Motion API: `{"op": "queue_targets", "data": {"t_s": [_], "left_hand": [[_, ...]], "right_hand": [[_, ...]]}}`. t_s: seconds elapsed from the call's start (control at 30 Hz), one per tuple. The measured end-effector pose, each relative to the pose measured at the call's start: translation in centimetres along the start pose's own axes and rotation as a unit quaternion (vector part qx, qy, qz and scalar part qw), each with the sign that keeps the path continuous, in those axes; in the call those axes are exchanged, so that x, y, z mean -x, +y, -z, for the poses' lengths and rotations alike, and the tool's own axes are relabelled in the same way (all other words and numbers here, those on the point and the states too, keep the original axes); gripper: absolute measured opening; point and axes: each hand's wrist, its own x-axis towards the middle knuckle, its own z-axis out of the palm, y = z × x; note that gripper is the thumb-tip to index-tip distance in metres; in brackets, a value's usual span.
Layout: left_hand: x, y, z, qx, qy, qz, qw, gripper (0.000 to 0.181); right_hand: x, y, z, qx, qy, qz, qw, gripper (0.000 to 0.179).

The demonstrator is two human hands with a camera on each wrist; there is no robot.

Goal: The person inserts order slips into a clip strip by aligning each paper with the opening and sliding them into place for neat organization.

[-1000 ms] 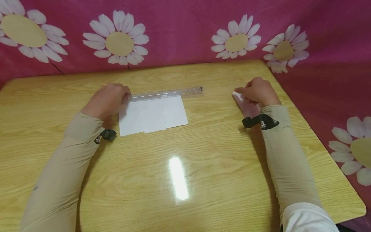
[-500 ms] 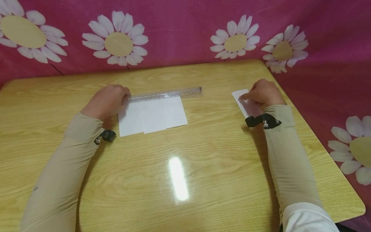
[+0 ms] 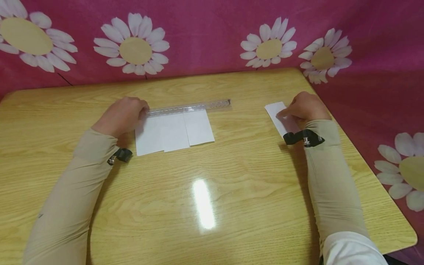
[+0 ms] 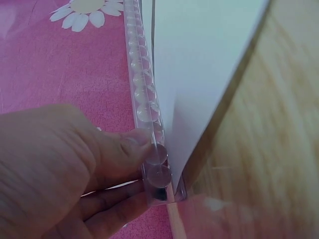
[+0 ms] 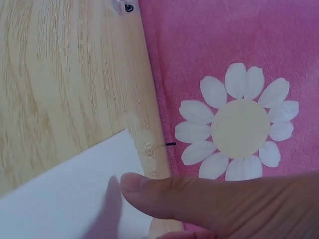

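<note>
A long clear plastic strip [image 3: 190,107] with a row of round, bead-like shapes lies along the far edge of three overlapping white paper cards [image 3: 175,130]. My left hand [image 3: 122,114] pinches the strip's left end; in the left wrist view the thumb is on one side of the strip [image 4: 144,94] and the fingers are low at its end. To the right, my right hand [image 3: 306,106] is at a separate white card [image 3: 276,112]. Its thumb [image 5: 144,186] lies straight over the card's edge in the right wrist view. The other fingers are mostly hidden, and whether they grip the card I cannot tell.
A light wood-grain table [image 3: 238,191] spreads under both hands, with a bright light reflection near the middle. Pink cloth [image 3: 205,36] printed with large daisies hangs along the far side and the right side. Each sleeve carries a black wrist mount.
My right hand has slid right, its thumb shifting across the card and uncovering more of its far end, while the card stays nearly in place. The left hand and strip have hardly moved.
</note>
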Motion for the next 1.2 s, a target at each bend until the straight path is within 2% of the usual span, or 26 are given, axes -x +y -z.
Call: {"op": "queue_targets", "data": {"t_s": [0.47,0.77,1.2], "left_hand": [[0.07,-0.01,0.17,0.016,-0.010,0.005,0.9998,0.022],[0.02,0.03,0.18,0.005,-0.020,0.013,0.9997,0.025],[-0.07,-0.07,-0.26,-0.014,0.001,-0.009,0.9999,0.023]], "right_hand": [[0.05,0.24,-0.07,0.041,-0.023,-0.014,0.9988,0.050],[0.06,0.11,0.08,0.059,-0.065,-0.006,0.9961,0.051],[-0.04,-0.01,-0.36,0.054,-0.058,-0.012,0.9967,0.050]]}}
